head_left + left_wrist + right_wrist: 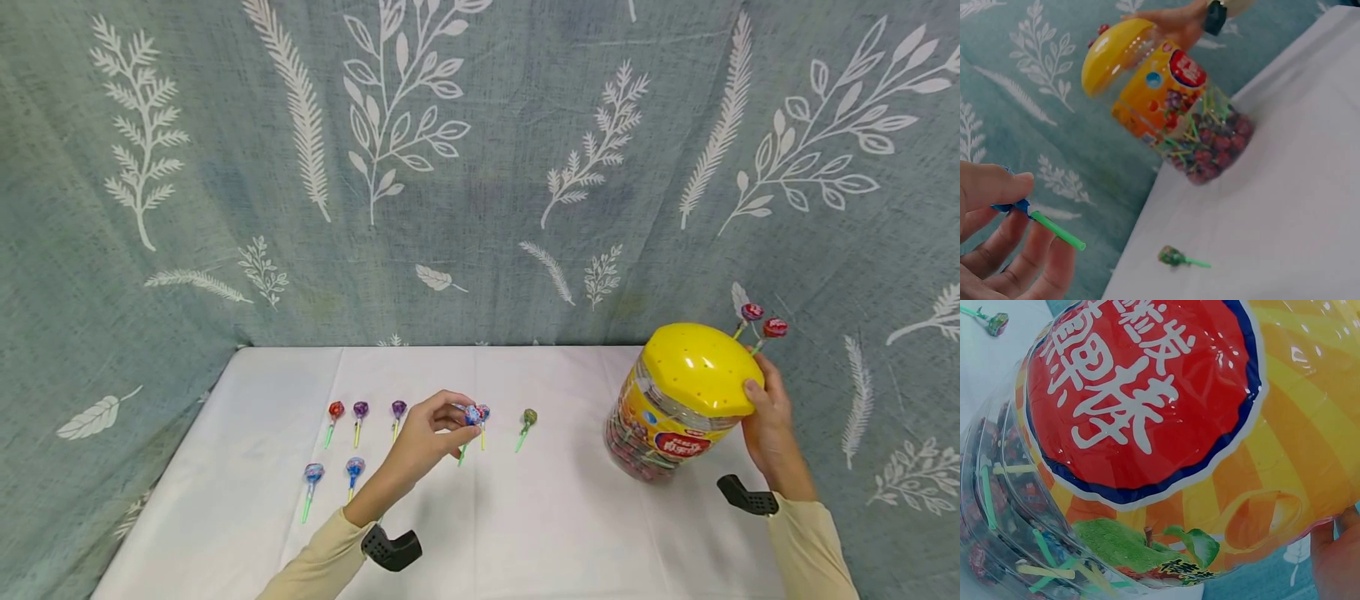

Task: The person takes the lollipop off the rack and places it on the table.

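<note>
My left hand (423, 435) pinches a blue-wrapped lollipop (472, 416) between thumb and fingers; its green stick (1060, 232) points away from the palm in the left wrist view. Just behind it is another blue-and-red lollipop (484, 413) with a yellow stick. On the right, my right hand (772, 421) grips a big clear jar (637, 446) by its upper side, thumb near the yellow lid (697, 367). The jar is tilted, with many lollipops in its lower part. Two red lollipops (774, 327) stick up beyond the lid; where their sticks end is hidden.
A green lollipop (529, 417) lies on the white table (555, 517) between hand and jar. To the left are a red lollipop (336, 410), purple ones (361, 411) and blue ones (313, 473), spaced in rows. A leaf-patterned curtain (480, 208) stands behind the table.
</note>
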Demonstrator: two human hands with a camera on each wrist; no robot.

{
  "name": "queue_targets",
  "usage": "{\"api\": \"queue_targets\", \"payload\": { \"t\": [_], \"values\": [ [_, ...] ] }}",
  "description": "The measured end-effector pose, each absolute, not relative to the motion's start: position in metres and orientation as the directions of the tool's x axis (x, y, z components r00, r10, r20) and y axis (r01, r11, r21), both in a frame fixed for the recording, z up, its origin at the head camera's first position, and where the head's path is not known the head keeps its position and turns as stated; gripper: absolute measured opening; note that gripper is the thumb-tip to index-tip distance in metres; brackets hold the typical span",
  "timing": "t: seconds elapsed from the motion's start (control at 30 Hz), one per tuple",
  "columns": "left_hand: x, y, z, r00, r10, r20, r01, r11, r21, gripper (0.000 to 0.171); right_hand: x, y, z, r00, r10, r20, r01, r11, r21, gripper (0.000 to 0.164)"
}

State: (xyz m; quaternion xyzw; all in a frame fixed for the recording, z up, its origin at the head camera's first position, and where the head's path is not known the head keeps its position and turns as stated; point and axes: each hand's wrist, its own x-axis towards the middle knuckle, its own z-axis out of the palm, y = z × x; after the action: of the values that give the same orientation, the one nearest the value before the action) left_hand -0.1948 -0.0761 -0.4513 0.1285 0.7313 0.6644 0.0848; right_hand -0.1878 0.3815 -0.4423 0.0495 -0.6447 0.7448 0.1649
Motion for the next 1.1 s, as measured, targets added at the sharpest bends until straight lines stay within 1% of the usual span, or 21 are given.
{"api": "queue_targets", "payload": {
  "t": [0.07,0.23,0.37,0.67,0.8,0.97,1.1],
  "values": [
    [-0.195,-0.081,-0.463,-0.963,0.269,0.03,0.057,0.09,0.994,0.035,-0.188,0.381,-0.442,-0.941,0.168,0.294,-0.316,-0.126,-0.94,0.053],
    [-0.188,-0.093,-0.477,-0.981,0.196,-0.009,0.012,0.103,0.995,0.037,-0.187,0.381,-0.443,-0.944,0.152,0.293,-0.315,-0.145,-0.938,0.05],
    [-0.184,-0.1,-0.489,-0.989,0.14,-0.052,-0.038,0.106,0.994,0.035,-0.187,0.38,-0.443,-0.942,0.169,0.289,-0.313,-0.142,-0.939,0.048],
    [-0.177,-0.109,-0.512,-0.991,0.02,-0.132,-0.127,0.154,0.98,0.032,-0.184,0.381,-0.443,-0.942,0.186,0.279,-0.31,-0.171,-0.935,0.052],
    [-0.177,-0.111,-0.521,-0.992,-0.008,-0.128,-0.127,0.174,0.976,0.034,-0.184,0.381,-0.444,-0.946,0.182,0.27,-0.3,-0.162,-0.94,0.051],
    [-0.176,-0.114,-0.534,-0.994,-0.026,-0.108,-0.111,0.207,0.972,0.032,-0.185,0.38,-0.443,-0.947,0.18,0.267,-0.295,-0.153,-0.943,0.052],
    [-0.175,-0.116,-0.544,-0.995,-0.035,-0.096,-0.102,0.269,0.958,0.032,-0.185,0.38,-0.443,-0.942,0.16,0.295,-0.319,-0.161,-0.934,0.053]
  ]
}}
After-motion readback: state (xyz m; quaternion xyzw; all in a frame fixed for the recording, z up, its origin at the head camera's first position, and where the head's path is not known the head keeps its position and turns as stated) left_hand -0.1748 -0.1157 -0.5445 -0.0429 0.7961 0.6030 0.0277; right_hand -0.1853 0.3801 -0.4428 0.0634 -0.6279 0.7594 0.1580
